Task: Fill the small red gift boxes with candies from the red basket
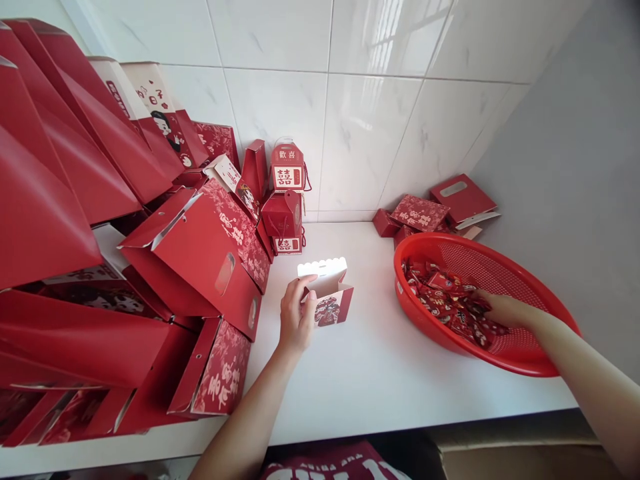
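1. Box (331,309) up first in the head view: mouth gaping upward, scalloped flap (323,268) at the back, and the left hand (297,319) has it by one side only!
2. Trouble could start right there: a one-sided hold might let the box twist if its far side gets bumped, and a hard squeeze could buckle the thin card.
3. Over to the basket (517,288), right hand (493,309) down among the red packets (443,295); a careless scoop could flick some over the side onto the desk (350,387).
4. Watch the left forearm (255,407), close beside the pile (200,257); a wide swing might knock it loose.
5. Position check: the box's left edge sits inside the left grip, the rest reaching out rightward over mid-desk. Base touching down? Can't tell.
6. Left grip: pinching the box. Right grip: fingertips buried, so no telling whether they're spread or pinching packets; the box lies well apart, off to its left.
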`<state>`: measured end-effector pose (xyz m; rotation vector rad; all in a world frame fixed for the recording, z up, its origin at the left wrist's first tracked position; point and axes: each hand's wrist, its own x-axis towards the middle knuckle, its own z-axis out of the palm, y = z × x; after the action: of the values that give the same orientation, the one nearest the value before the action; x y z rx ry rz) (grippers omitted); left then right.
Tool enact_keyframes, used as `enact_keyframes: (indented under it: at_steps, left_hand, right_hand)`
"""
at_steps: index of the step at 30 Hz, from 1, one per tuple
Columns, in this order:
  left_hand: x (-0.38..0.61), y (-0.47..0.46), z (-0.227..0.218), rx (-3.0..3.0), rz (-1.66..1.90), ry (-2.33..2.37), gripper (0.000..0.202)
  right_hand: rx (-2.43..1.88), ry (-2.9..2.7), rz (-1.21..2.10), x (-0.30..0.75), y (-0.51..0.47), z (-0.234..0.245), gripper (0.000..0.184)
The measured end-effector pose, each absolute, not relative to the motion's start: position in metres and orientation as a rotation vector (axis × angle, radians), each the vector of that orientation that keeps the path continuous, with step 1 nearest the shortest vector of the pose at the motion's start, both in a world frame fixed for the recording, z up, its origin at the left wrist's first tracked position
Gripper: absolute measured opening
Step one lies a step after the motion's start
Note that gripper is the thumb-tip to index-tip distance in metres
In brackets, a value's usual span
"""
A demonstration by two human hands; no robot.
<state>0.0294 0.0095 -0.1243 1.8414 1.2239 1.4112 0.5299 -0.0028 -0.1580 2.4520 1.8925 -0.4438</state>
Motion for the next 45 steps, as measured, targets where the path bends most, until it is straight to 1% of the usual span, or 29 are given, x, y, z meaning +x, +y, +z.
enact_keyframes:
  at_steps: [3,7,9,15,21,23,26,28,29,30,32,33,34,36,39,41,45]
  left_hand:
    - [0.03,0.009,-0.124,1.841,1.401,1.229,0.031]
    - [0.03,0.009,-0.124,1.836,1.397,1.231,0.031]
    - [0.03,0.009,-0.124,1.838,1.399,1.223,0.031]
    - [0.03,0.01,-0.125,1.846,1.4,1.217,0.031]
    - [0.03,0.009,-0.125,1.835,1.396,1.21,0.03]
    - [0.031,0.009,-0.125,1.83,1.403,1.203,0.031]
    - [0.032,0.009,-0.125,1.814,1.416,1.191,0.031]
    - [0.032,0.009,-0.125,1.801,1.414,1.186,0.031]
    - [0.032,0.01,-0.125,1.796,1.412,1.183,0.031]
    - [0.032,0.01,-0.125,1.794,1.414,1.179,0.031]
    - [0.032,0.01,-0.124,1.795,1.425,1.167,0.031]
    - [0.033,0.01,-0.123,1.798,1.432,1.157,0.03]
    - [0.034,0.009,-0.123,1.803,1.438,1.145,0.03]
    - [0.035,0.008,-0.123,1.809,1.46,1.128,0.029]
    - [0.034,0.005,-0.125,1.803,1.538,1.125,0.026]
    - [0.033,0.004,-0.128,1.781,1.604,1.111,0.026]
    - [0.028,0.005,-0.134,1.717,1.706,1.06,0.026]
  right_hand:
    - [2.376,1.827,-0.577,0.535,-0.001,-0.16,0.069]
    - [2.317,1.818,-0.627,0.539,-0.003,-0.159,0.072]
    - [2.286,1.845,-0.624,0.54,-0.005,-0.159,0.07]
    - [2.308,1.891,-0.549,0.541,-0.007,-0.159,0.052]
    - [2.333,1.878,-0.548,0.532,-0.002,-0.145,0.048]
    - [2.386,1.871,-0.54,0.52,0.002,-0.134,0.051]
    - [2.543,1.883,-0.583,0.488,0.0,-0.112,0.065]
    - [2.623,1.927,-0.494,0.458,-0.012,-0.096,0.072]
    - [2.649,1.94,-0.398,0.442,-0.02,-0.089,0.07]
    - [2.582,2.013,-0.408,0.424,-0.03,-0.083,0.065]
    - [2.237,2.257,-0.606,0.389,-0.049,-0.077,0.051]
    - [2.173,2.263,-0.627,0.371,-0.058,-0.078,0.046]
    - [2.088,2.293,-0.578,0.355,-0.064,-0.081,0.044]
    - [2.088,2.295,-0.225,0.326,-0.071,-0.09,0.038]
    - [1.985,2.526,0.081,0.294,-0.071,-0.103,0.037]
    - [1.878,2.697,0.118,0.281,-0.069,-0.105,0.035]
    - [1.662,2.901,-0.02,0.269,-0.062,-0.101,0.032]
